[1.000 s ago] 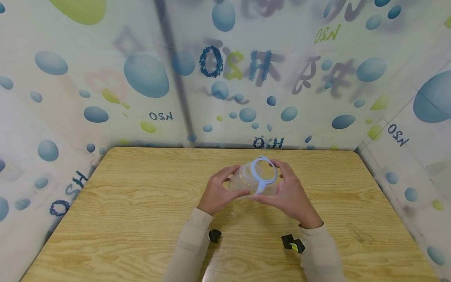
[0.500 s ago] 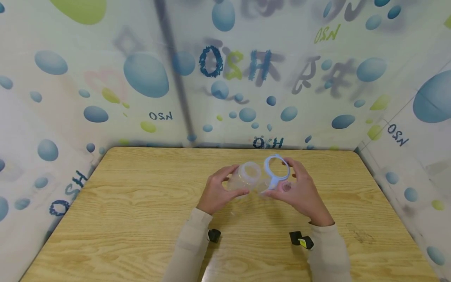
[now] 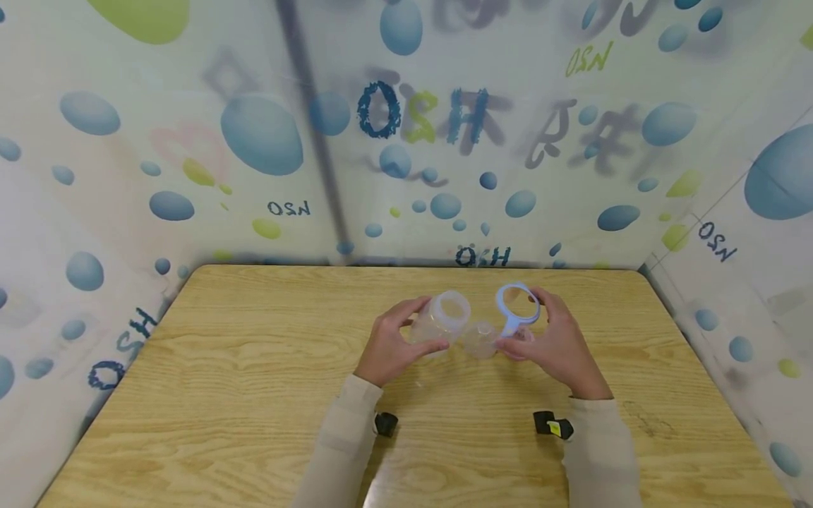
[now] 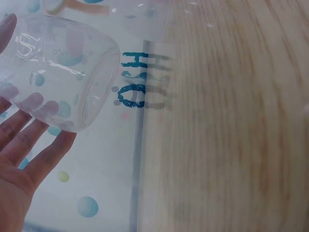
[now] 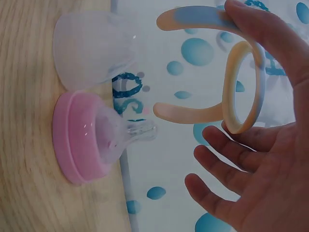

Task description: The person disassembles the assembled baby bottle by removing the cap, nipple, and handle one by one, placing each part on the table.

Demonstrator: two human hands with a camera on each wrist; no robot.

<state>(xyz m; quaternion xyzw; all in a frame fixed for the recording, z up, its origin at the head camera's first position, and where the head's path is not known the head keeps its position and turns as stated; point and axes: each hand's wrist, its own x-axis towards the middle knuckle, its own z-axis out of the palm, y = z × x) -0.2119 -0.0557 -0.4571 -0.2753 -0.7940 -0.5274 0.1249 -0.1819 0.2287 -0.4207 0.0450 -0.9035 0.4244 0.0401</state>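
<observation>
My left hand (image 3: 395, 341) grips a clear baby bottle (image 3: 427, 330), its wide mouth facing up. In the left wrist view the fingers curl under the see-through bottle (image 4: 63, 67). To the right, my right hand (image 3: 565, 349) pinches a light blue bottle handle (image 3: 510, 327), a ring with two curved arms, held apart from the bottle. The right wrist view shows the thumb and index finger on the handle's ring (image 5: 260, 82), the other fingers loose. A pink collar with a clear teat (image 5: 72, 137) and a clear dome cap (image 5: 91, 50) stand between the hands.
The wooden table (image 3: 254, 339) reaches back to a wall covering printed with blue and green spots (image 3: 263, 137). Black wrist straps (image 3: 385, 424) show at both sleeves.
The blue handle has come off the front of the bottle and moved right with my right hand. The clear cap and pink collar are now uncovered. My left hand stays put with the bottle.
</observation>
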